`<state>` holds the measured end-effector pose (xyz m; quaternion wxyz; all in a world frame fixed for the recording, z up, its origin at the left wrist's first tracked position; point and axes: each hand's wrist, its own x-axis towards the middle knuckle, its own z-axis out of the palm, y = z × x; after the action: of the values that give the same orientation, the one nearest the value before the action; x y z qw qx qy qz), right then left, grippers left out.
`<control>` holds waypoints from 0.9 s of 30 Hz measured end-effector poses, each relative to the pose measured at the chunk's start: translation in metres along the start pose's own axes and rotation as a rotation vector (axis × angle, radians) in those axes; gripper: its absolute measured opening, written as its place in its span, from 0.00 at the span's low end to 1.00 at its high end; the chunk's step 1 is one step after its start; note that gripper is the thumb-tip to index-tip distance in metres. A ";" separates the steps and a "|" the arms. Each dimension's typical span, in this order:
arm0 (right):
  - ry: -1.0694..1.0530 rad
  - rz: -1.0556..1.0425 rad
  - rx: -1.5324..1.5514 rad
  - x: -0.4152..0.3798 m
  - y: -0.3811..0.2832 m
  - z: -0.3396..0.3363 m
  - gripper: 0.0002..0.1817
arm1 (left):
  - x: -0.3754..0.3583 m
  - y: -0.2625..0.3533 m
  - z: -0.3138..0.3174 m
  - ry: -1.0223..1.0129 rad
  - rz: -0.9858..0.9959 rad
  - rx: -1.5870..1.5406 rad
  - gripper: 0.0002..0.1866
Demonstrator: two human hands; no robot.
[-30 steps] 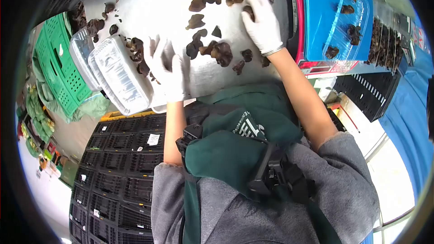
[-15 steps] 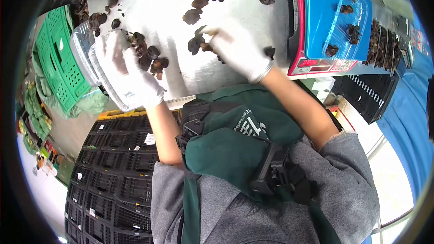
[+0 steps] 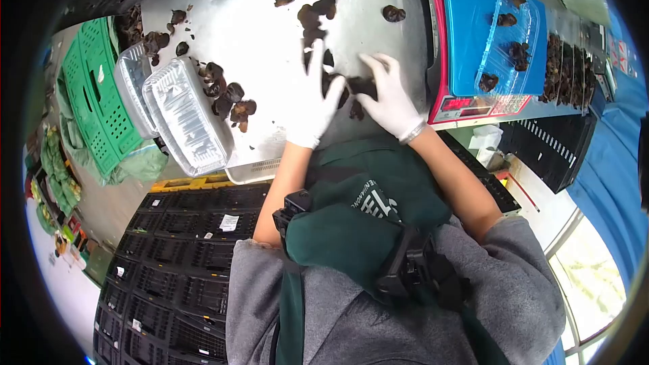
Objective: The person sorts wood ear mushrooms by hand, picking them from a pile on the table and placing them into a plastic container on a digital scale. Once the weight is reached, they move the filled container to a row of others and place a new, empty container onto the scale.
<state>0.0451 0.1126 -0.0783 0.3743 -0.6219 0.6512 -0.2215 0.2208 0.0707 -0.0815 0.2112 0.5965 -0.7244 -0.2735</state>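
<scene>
My left hand [image 3: 313, 105], in a white glove, is over the metal table with its thumb and fingers apart. My right hand [image 3: 393, 100], gloved too, faces it with its fingers spread. Dark wood ear mushrooms [image 3: 364, 86] lie between the two hands, touching or very near both thumbs; the exact contact is hard to make out. More wood ears [image 3: 312, 15] trail away beyond my left fingertips. A cluster of wood ears [image 3: 226, 91] lies to the left, beside a clear plastic tray [image 3: 189, 118].
A second clear tray [image 3: 132, 88] sits by a green crate [image 3: 94, 94]. To the right, a scale with a blue top [image 3: 466, 34] carries a clear tray [image 3: 503, 40] holding several wood ears. Packed wood ears [image 3: 568, 71] stand farther right. Black crates [image 3: 169, 257] are stacked below left.
My left hand has left the clear plastic tray and moved right, to the middle. My right hand has shifted right and down, its fingers now spread near the wood ears.
</scene>
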 end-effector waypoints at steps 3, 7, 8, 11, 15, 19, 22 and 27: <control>0.004 -0.011 0.041 0.057 -0.032 -0.031 0.32 | -0.001 -0.011 0.007 0.195 -0.104 -0.006 0.28; 0.476 -0.272 -0.343 0.142 -0.027 -0.034 0.25 | 0.041 -0.037 -0.008 0.304 0.171 0.081 0.26; 0.610 -0.423 -0.517 0.162 -0.018 -0.026 0.24 | 0.050 -0.037 -0.013 0.282 0.225 0.237 0.26; 0.249 -0.303 -0.135 0.160 0.013 -0.005 0.14 | 0.059 0.006 -0.038 0.006 0.066 0.271 0.19; 0.091 -0.268 -0.007 0.074 -0.010 -0.030 0.09 | 0.016 -0.028 -0.007 0.130 0.261 -0.221 0.16; 0.414 -0.217 -0.138 0.064 0.011 -0.041 0.15 | 0.016 -0.023 -0.009 0.187 -0.627 -0.884 0.12; 0.536 -0.075 -0.279 0.093 0.012 -0.029 0.25 | 0.050 -0.038 -0.016 0.214 -0.106 -0.344 0.17; 0.417 -0.135 -0.236 0.097 0.020 -0.007 0.18 | 0.069 -0.030 -0.027 -0.035 0.119 0.230 0.15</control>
<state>0.0322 0.0198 -0.1100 0.1408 -0.6443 0.6926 -0.2922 0.2464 -0.0053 -0.0821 0.1446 0.5680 -0.7887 -0.1858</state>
